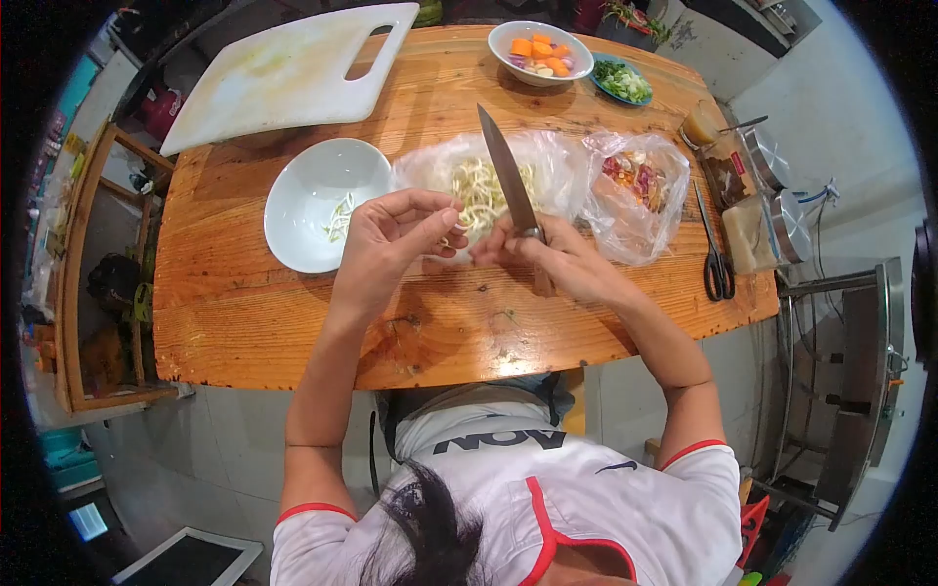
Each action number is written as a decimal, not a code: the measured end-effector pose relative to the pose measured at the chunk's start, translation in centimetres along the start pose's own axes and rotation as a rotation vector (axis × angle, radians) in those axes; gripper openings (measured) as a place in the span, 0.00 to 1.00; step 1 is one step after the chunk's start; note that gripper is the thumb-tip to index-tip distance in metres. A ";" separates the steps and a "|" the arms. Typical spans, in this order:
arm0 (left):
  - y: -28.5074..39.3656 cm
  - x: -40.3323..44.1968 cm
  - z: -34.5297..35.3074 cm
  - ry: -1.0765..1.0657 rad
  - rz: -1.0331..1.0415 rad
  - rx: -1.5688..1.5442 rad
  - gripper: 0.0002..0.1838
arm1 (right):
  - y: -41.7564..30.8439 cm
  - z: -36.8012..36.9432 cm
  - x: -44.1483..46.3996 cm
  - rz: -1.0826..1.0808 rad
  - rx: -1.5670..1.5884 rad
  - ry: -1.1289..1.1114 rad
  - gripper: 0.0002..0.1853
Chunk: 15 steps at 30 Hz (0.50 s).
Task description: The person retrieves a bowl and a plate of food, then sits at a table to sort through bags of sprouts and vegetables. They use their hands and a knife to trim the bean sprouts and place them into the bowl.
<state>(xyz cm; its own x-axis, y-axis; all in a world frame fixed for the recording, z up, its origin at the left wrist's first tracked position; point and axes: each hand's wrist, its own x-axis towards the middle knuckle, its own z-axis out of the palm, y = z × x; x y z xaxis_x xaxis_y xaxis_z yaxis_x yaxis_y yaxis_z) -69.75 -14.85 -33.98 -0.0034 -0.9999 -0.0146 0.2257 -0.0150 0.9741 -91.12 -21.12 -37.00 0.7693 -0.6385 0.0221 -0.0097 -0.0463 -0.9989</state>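
Note:
A large knife (506, 168) points up and away, its handle gripped in my right hand (559, 256). Beside it on the left, my left hand (405, 230) has its thumb and fingertips pinched together; what lies between them is too small to make out. Both hands are in front of an open plastic bag of bean sprouts (479, 195). A white bowl (293, 220) with a few sprouts inside stands just left of my left hand. To the right of the knife lies a clear plastic bag with red and orange pieces (640, 186).
A white cutting board (283, 83) lies at the back left. Behind the bags stand a bowl of cut carrots (540, 56) and a small plate of chopped greens (622, 80). Black-handled scissors (718, 273) and several containers (747, 230) are at the right edge.

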 end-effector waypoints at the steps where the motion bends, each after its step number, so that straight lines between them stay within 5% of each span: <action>1: -0.1 0.0 0.2 -0.022 -0.001 0.014 0.08 | -0.2 -0.1 0.3 0.054 -0.030 0.020 0.12; 3: -0.4 -0.2 0.7 -0.072 -0.009 0.041 0.08 | -0.8 -0.3 0.8 0.168 -0.087 0.065 0.12; 4: -0.6 -0.3 0.9 -0.093 -0.028 0.066 0.08 | -0.4 0.0 1.4 -0.010 -0.115 0.161 0.13; 7: -1.1 -0.2 1.1 -0.131 -0.088 0.125 0.08 | -1.9 -0.7 0.7 0.215 0.038 0.186 0.14; 8: -1.3 0.1 1.1 -0.126 -0.120 0.134 0.08 | -1.9 -0.9 0.6 0.083 -0.051 0.160 0.15; 15: -3.1 0.7 0.7 -0.103 -0.139 0.067 0.08 | -2.5 0.4 -0.3 0.031 -0.108 0.093 0.19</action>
<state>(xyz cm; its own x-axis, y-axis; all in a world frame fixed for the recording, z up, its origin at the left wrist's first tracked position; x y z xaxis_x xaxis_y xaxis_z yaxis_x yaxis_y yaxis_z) -71.14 -15.47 -36.90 -0.1302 -0.9828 -0.1307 0.1507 -0.1499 0.9772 -91.06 -20.50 -34.56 0.7053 -0.7089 -0.0002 -0.1049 -0.1042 -0.9890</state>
